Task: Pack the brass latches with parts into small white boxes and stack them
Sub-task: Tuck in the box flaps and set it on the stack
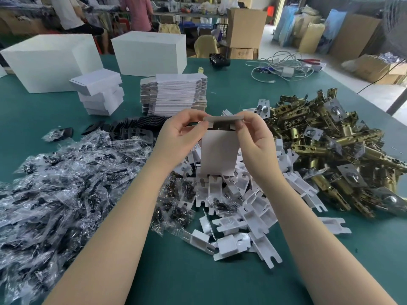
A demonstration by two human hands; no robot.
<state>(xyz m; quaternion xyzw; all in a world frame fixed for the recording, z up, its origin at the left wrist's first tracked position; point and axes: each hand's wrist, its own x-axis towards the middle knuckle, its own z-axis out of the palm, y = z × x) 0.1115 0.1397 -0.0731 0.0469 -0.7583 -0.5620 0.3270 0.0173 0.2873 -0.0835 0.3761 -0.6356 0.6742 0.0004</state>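
Nearest on the green table (198, 282) lies a scatter of white inserts (240, 236), with a big heap of bagged screws (55, 194) to the near left. Above the inserts, both hands hold one small box (219, 153) upright in the air, its top end open. The left hand (178, 137) grips the box's upper left corner with curled fingers, thumb toward the side tab. The right hand (253, 137) pinches the top flap (223, 118) at its right end, and the flap stands bent over the opening but not tucked in. Something dark shows in the opening; what is inside cannot be made out. So the step in hand looks like closing a filled box. The next move would call for folding the side tabs in, then pressing the flap down and sliding its edge into the slot while the left hand steadies the body. To the right the latches (330, 150) lie in a heap. Farther back, black plates (136, 128) sit in a row, then a pile of flat blanks (174, 93), and to its left the stack (99, 93) of closed boxes where this one should go.
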